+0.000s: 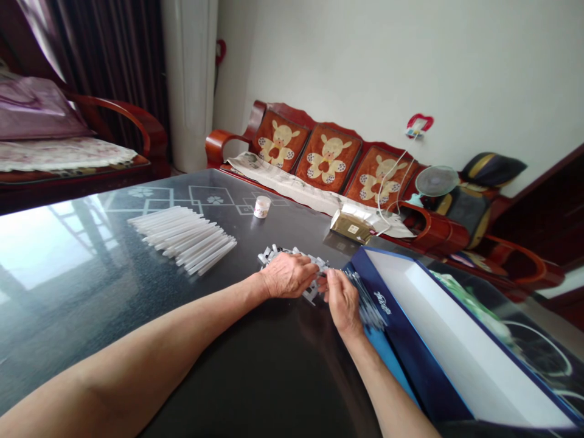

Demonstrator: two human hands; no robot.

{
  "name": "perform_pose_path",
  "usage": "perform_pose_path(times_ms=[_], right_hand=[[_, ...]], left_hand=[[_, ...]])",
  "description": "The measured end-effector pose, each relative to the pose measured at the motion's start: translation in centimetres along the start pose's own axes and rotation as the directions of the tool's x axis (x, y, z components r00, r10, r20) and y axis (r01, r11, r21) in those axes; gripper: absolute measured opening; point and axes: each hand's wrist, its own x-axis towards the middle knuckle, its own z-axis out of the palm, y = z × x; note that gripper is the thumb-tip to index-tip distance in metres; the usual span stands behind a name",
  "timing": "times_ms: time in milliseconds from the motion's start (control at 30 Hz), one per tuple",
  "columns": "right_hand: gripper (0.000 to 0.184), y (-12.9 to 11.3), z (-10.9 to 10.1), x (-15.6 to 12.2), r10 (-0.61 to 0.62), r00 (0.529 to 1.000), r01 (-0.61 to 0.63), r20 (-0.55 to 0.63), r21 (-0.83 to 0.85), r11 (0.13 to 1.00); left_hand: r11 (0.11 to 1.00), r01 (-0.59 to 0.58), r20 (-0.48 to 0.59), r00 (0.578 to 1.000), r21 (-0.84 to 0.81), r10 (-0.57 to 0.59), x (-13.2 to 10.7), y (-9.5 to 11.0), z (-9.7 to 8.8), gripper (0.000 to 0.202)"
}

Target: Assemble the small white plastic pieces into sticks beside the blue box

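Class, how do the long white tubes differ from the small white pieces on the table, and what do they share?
The long white tubes are slender and straight; the small white pieces are short. The tubes lie side by side in a fan; the pieces form a jumbled heap. The left hand rests on the pieces; no hand touches the tubes. Both are white and lie on the dark tabletop.

Small white plastic parts (274, 253), jumbled together, in a loose cluster
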Motion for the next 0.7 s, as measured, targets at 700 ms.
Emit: perform_pose_path(times_ms=[700], right_hand=[[0.025, 0.57, -0.15, -0.07, -0.087, 0.996, 0.089, 0.028, -0.075, 0.993]], left_hand=[[1.0, -0.001, 0.023, 1.0, 0.028, 0.0, -0.13, -0.08, 0.14, 0.025]])
